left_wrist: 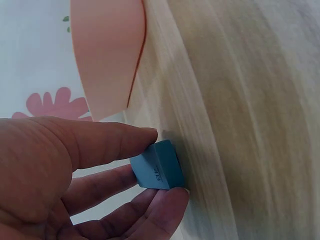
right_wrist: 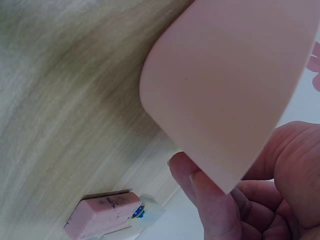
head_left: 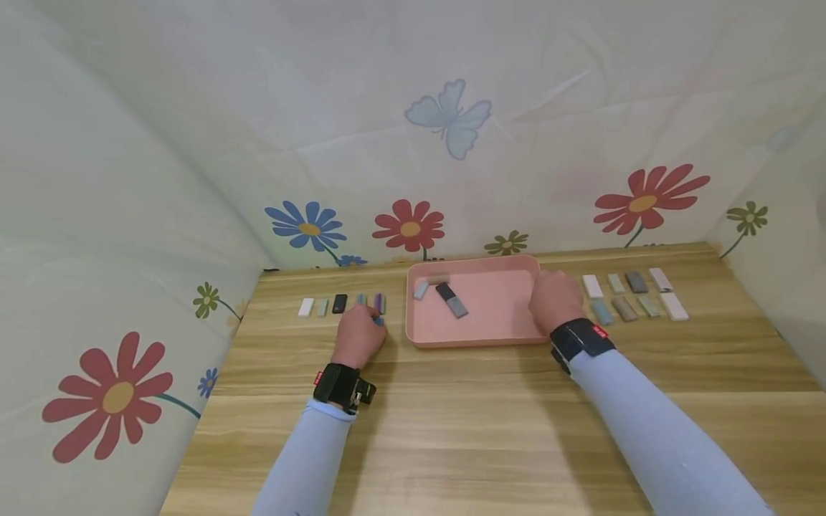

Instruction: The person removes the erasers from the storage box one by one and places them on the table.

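Note:
Between thumb and fingertips, my left hand (head_left: 358, 337) pinches a small blue eraser (left_wrist: 157, 167) with dark lettering, close over the wooden table. In the head view that hand is left of a shallow pink tray (head_left: 500, 308), just below a row of erasers. My right hand (head_left: 556, 299) grips the tray's right end; in the right wrist view, its thumb and fingers (right_wrist: 215, 205) are on either side of the wall. Inside the tray lie a dark-and-grey eraser (head_left: 452, 299), a pale blue one (head_left: 421, 290) and a brownish one (head_left: 439, 279) by the back wall.
Left of the tray, the row includes a white eraser (head_left: 306, 307), a black one (head_left: 340, 304) and a purple-striped one (head_left: 379, 303). Two rows of several erasers, including a grey one (head_left: 635, 282), lie right of the tray. A flower-printed curtain (head_left: 516, 193) hangs behind the table.

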A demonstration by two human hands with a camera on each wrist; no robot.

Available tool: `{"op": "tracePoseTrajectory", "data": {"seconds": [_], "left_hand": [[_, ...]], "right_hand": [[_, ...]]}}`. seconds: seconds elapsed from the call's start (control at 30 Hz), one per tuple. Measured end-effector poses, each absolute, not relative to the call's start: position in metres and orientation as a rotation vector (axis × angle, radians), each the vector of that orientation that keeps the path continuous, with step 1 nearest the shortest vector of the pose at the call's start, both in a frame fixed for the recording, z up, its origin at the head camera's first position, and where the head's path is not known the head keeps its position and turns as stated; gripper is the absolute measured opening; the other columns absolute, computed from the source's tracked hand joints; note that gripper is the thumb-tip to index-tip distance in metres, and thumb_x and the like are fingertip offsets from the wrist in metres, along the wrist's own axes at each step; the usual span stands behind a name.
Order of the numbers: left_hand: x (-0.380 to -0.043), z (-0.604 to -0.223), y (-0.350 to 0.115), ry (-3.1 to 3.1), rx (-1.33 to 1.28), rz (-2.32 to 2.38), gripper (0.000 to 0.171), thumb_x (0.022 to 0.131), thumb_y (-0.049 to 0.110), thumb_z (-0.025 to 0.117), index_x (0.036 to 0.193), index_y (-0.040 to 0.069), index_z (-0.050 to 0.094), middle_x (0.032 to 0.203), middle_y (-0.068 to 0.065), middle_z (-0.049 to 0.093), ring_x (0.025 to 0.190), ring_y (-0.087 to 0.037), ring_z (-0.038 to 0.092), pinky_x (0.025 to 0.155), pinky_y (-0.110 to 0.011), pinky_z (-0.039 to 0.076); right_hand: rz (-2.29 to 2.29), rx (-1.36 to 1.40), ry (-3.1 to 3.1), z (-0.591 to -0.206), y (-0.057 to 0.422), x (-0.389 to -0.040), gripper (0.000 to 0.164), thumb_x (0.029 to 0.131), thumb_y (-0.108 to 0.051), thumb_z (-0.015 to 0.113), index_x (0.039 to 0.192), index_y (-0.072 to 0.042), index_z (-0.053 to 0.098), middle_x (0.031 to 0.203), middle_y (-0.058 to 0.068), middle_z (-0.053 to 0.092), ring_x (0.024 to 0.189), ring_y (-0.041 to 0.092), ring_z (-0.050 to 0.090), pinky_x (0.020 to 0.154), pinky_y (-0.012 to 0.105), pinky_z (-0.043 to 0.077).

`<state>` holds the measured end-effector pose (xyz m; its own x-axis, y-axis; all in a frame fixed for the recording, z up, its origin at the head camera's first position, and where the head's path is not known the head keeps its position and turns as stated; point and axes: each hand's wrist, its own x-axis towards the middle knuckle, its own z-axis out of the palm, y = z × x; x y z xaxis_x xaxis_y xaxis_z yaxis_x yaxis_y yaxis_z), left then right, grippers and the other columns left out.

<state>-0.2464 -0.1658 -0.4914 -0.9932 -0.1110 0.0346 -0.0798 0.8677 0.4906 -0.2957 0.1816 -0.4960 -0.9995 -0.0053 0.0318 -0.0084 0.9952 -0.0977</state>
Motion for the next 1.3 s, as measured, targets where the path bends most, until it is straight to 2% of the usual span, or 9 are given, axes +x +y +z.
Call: {"op": "tracePoseTrajectory", "data": {"seconds": [0.27, 0.5, 0.8, 1.0, 1.1, 1.17, 1.23, 1.3], "left_hand": [[-0.247, -0.493, -0.165, -2.978, 0.12, -0.744, 0.004, 0.075, 0.008, 0.065, 0.073, 0.006, 0.069, 0.073, -0.007, 0.065, 0.058, -0.018, 0.054, 0.048, -0.025, 0.037], [-0.245, -0.492, -0.163, -2.984, 0.136, -0.736, 0.005, 0.073, 0.007, 0.064, 0.073, 0.006, 0.069, 0.071, -0.007, 0.063, 0.056, -0.018, 0.053, 0.046, -0.025, 0.038], [-0.247, -0.494, -0.163, -2.988, 0.108, -0.721, 0.011, 0.073, 0.005, 0.062, 0.062, 0.007, 0.063, 0.06, -0.005, 0.057, 0.049, -0.015, 0.044, 0.043, -0.025, 0.031], [-0.247, -0.487, -0.161, -2.975, 0.151, -0.691, 0.006, 0.071, 0.007, 0.062, 0.072, 0.005, 0.067, 0.069, -0.005, 0.06, 0.053, -0.017, 0.048, 0.044, -0.026, 0.033], [-0.248, -0.477, -0.155, -2.938, 0.14, -0.673, 0.009, 0.073, 0.011, 0.062, 0.07, 0.003, 0.063, 0.062, -0.004, 0.051, 0.051, -0.018, 0.046, 0.043, -0.027, 0.031], [-0.249, -0.467, -0.148, -2.907, 0.118, -0.653, 0.014, 0.077, 0.016, 0.063, 0.075, 0.003, 0.064, 0.059, -0.004, 0.049, 0.052, -0.018, 0.047, 0.045, -0.028, 0.034], [-0.251, -0.457, -0.137, -2.88, 0.097, -0.655, 0.024, 0.081, 0.024, 0.064, 0.089, 0.001, 0.067, 0.065, -0.006, 0.057, 0.056, -0.019, 0.052, 0.049, -0.03, 0.041], [-0.253, -0.448, -0.125, -2.866, 0.094, -0.67, 0.037, 0.083, 0.031, 0.064, 0.105, 0.001, 0.066, 0.079, -0.009, 0.066, 0.064, -0.02, 0.057, 0.056, -0.031, 0.046]], "right_hand": [[0.177, -0.003, -3.101, -0.496, 0.184, -0.295, 0.022, 0.087, -0.014, 0.054, 0.089, 0.006, 0.061, 0.075, 0.019, 0.063, 0.064, 0.029, 0.06, 0.044, 0.037, 0.044], [0.176, -0.016, -3.108, -0.499, 0.184, -0.295, 0.021, 0.087, -0.015, 0.055, 0.089, 0.005, 0.062, 0.073, 0.017, 0.062, 0.061, 0.026, 0.058, 0.043, 0.034, 0.042], [0.195, -0.009, -3.111, -0.5, 0.186, -0.294, 0.021, 0.087, -0.014, 0.055, 0.089, 0.006, 0.062, 0.071, 0.017, 0.062, 0.059, 0.025, 0.057, 0.04, 0.033, 0.041], [0.199, -0.026, -3.122, -0.497, 0.185, -0.294, 0.021, 0.087, -0.015, 0.055, 0.091, 0.005, 0.061, 0.073, 0.017, 0.062, 0.06, 0.026, 0.058, 0.041, 0.033, 0.041], [0.197, -0.021, -3.115, -0.495, 0.183, -0.293, 0.021, 0.088, -0.015, 0.054, 0.092, 0.005, 0.062, 0.074, 0.018, 0.063, 0.062, 0.027, 0.059, 0.041, 0.035, 0.042], [0.184, -0.011, -3.108, -0.493, 0.182, -0.292, 0.022, 0.088, -0.015, 0.054, 0.092, 0.005, 0.062, 0.074, 0.018, 0.063, 0.063, 0.028, 0.06, 0.042, 0.036, 0.043], [0.175, -0.009, -3.101, -0.493, 0.182, -0.292, 0.023, 0.088, -0.016, 0.054, 0.093, 0.005, 0.062, 0.075, 0.018, 0.063, 0.064, 0.028, 0.06, 0.044, 0.037, 0.044], [0.18, -0.005, -3.101, -0.493, 0.182, -0.293, 0.023, 0.088, -0.016, 0.054, 0.093, 0.006, 0.062, 0.076, 0.019, 0.063, 0.066, 0.029, 0.061, 0.046, 0.038, 0.046]]}}
